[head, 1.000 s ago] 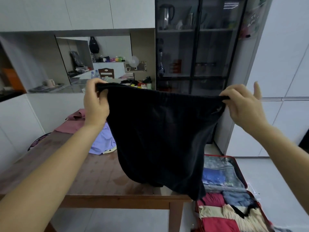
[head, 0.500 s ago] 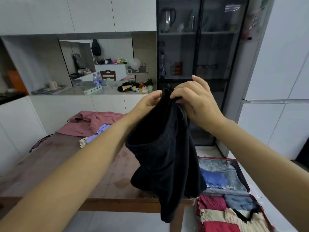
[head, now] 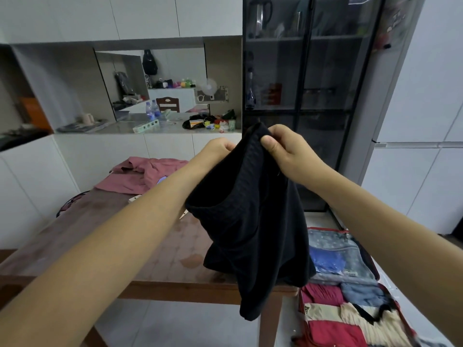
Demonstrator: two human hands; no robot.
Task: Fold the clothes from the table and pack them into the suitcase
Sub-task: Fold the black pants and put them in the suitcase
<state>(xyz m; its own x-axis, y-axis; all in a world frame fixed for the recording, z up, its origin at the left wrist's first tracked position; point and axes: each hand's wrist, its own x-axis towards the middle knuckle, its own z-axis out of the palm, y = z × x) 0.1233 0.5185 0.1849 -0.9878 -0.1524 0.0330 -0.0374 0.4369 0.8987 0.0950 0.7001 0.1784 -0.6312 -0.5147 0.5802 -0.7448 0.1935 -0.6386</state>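
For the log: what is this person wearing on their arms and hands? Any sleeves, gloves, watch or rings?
Nothing shows on either. The left hand and right hand are gloveless, with no rings in view. The left forearm and right forearm are bare to the frame edge: no sleeves, watch or bracelet. The right thumbnail looks short and unpainted.

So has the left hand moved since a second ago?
Yes: the left hand has swung right, from in front of the counter to the left edge of the dark glass cabinet, meeting the right hand atop the black garment.
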